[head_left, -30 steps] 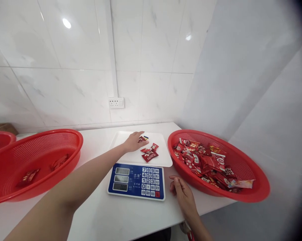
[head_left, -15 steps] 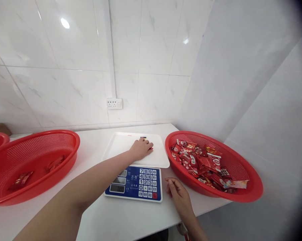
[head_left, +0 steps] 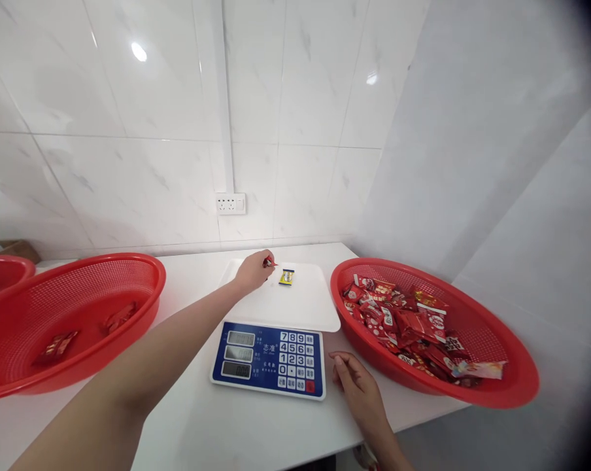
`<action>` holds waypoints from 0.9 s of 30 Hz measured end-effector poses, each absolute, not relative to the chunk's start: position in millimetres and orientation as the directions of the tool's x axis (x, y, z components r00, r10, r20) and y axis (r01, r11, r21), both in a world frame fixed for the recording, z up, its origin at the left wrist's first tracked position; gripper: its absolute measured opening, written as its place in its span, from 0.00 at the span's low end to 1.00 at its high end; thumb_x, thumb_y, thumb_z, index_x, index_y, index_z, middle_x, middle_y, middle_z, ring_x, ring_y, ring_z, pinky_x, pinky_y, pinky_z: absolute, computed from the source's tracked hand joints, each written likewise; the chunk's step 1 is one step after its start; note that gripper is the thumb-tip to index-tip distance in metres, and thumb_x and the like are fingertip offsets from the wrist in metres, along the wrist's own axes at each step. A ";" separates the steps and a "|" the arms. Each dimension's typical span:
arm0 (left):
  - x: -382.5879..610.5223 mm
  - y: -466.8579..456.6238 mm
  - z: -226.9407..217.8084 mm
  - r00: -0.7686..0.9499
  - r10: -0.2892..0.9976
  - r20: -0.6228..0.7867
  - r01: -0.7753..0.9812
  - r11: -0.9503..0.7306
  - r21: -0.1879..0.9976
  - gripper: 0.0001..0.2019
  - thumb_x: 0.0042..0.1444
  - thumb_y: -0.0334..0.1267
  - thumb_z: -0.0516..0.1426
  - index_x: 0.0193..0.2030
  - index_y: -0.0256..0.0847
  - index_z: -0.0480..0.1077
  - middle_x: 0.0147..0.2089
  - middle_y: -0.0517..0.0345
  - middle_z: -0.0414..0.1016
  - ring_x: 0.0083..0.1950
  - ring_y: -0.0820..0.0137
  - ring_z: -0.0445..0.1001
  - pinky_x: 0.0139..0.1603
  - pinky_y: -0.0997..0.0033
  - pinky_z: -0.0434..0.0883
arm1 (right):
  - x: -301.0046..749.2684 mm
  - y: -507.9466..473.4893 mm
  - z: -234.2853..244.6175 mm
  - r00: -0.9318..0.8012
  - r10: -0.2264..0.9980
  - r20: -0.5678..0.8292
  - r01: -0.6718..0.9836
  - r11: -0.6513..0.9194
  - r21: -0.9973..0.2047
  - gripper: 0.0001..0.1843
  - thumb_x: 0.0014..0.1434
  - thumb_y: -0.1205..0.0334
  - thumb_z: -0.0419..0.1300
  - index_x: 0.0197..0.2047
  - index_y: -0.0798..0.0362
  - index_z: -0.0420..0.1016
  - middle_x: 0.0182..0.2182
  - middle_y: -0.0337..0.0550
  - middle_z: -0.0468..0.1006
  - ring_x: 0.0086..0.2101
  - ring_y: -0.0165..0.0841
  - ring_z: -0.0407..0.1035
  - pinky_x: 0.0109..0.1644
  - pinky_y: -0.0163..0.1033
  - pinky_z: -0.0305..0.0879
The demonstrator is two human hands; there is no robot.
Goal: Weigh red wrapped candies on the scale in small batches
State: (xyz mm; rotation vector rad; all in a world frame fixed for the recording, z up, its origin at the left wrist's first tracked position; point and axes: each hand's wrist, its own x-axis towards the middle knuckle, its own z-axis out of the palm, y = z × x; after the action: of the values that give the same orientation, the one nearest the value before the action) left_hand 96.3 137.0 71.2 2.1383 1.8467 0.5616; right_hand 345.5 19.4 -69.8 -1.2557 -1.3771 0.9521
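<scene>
Since 0.5 s ago your left hand (head_left: pixel 253 271) has swept the red candies off the scale tray (head_left: pixel 295 307) and clenches them at its far edge; 1 yellow candy (head_left: pixel 286 277) lies just right. Your right hand (head_left: pixel 357 387) rests loosely curled, holding nothing, at the desk's (head_left: pixel 202 418) near edge.

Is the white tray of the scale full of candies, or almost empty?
Almost empty: only one yellow candy lies on the white tray. The left hand grips red wrappers above its far edge.

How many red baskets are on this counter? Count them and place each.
3. One red basket right of the scale, one left of it, and a third cut off at the far left edge.
</scene>
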 end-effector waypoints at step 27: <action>-44.8 28.5 129.0 -0.337 0.924 0.181 0.934 0.303 0.189 0.15 0.52 0.47 0.51 0.43 0.43 0.65 0.36 0.55 0.75 0.35 0.63 0.73 0.29 0.70 0.62 | 348.2 16.8 -65.3 0.069 0.992 0.102 0.228 0.083 -0.970 0.28 0.48 0.35 0.55 0.34 0.53 0.74 0.18 0.38 0.67 0.22 0.33 0.63 0.26 0.37 0.62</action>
State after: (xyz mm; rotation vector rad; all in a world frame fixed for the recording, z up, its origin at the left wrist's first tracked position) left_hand -44.8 28.5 129.0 1.8301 2.5662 0.4160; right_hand 348.2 16.8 -65.3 -1.3379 -1.3537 0.9649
